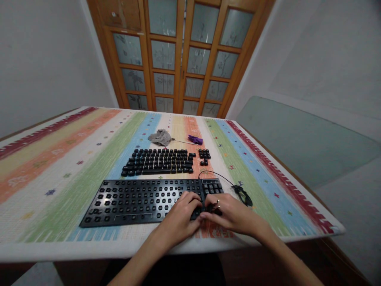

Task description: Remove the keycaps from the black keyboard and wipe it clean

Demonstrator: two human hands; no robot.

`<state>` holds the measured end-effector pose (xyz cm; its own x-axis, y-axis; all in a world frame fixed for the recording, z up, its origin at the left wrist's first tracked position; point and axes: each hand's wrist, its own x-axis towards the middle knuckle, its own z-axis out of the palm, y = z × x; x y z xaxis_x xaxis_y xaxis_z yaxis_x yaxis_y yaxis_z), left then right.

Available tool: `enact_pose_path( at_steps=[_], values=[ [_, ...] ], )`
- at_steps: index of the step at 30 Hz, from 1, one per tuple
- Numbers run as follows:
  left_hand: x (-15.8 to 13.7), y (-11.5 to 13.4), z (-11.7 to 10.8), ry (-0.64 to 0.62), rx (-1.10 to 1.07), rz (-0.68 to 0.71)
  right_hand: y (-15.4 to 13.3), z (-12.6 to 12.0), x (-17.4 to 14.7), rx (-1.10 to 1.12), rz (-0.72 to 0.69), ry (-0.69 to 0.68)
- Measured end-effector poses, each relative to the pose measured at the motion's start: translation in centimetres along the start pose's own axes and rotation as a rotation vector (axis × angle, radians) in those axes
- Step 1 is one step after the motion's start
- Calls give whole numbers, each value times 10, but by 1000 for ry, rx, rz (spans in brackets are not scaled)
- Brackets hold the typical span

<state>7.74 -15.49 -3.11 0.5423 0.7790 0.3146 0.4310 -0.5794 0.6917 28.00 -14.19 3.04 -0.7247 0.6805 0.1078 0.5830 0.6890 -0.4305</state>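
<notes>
A black keyboard [133,200] lies near the table's front edge. Most of its sockets are bare, while keycaps sit on the number pad [212,186] at its right end. My left hand [186,210] rests on the keyboard just left of the number pad, its fingers bent and pressed close together. My right hand [230,210] is over the lower number pad, fingers curled in a pinch, a ring on one finger. The fingertips of both hands nearly meet, and whatever is between them is hidden. Behind the keyboard, loose black keycaps [160,162] are laid out in keyboard order.
A grey cloth [160,137] and a purple cloth-like item [195,139] lie farther back, with a thin rod between them. The keyboard's coiled cable [242,194] sits at the right. A striped tablecloth [80,190] covers the table; glazed wooden doors [178,59] stand behind.
</notes>
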Motion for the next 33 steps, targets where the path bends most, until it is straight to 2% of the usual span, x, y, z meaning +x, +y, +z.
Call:
enact_pose_path(
  at_steps=[6, 12, 15, 19, 21, 27, 33],
  values=[
    [0, 2, -3, -8, 10, -30, 31, -5, 14, 302, 85, -52],
    [-1, 0, -2, -10, 20, -24, 37, -6, 24, 510, 115, -149],
    [0, 0, -2, -7, 14, -16, 34, -8, 23, 480, 104, -150],
    [1, 1, -2, -8, 2, -16, 26, -9, 14, 249, 20, -96],
    [1, 1, -2, -2, -6, -9, 22, -8, 8, 211, -7, -97],
    [1, 1, -2, 20, -10, 0, 20, -5, -3, 251, 33, -69],
    [1, 4, -3, 6, 10, -4, 31, -4, 10, 306, 46, -61]
  ],
)
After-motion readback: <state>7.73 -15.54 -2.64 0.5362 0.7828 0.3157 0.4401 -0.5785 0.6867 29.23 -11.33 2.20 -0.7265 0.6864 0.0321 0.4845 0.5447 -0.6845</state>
